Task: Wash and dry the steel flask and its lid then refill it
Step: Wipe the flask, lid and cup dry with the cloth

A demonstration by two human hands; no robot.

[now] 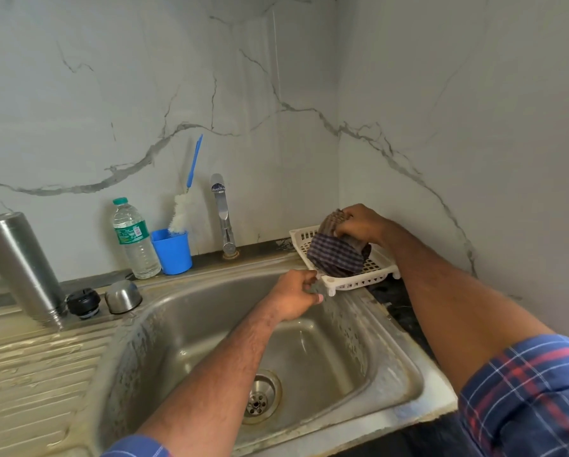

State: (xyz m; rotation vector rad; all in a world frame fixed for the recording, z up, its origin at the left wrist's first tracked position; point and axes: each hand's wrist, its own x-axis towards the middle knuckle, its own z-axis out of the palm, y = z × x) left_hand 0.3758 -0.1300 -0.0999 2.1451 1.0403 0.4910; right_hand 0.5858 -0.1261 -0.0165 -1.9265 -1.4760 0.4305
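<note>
The steel flask [21,265] stands upside down on the drainboard at the far left. Beside it sit its black stopper [84,302] and its steel cap [123,296], the cap mouth down. My right hand [362,224] grips a dark checked cloth [337,255] above the white plastic basket [368,278] at the sink's right corner. My left hand [298,296] hovers over the sink basin near the basket's front edge, fingers loosely curled; whether it pinches anything is unclear. A plastic water bottle [133,239] stands by the back wall.
A blue cup [173,252] holding a blue-handled bottle brush [185,209] stands next to the water bottle. The tap [223,216] rises behind the steel sink [184,324], whose drain [260,397] lies below my left forearm. Marble walls close in at the back and right.
</note>
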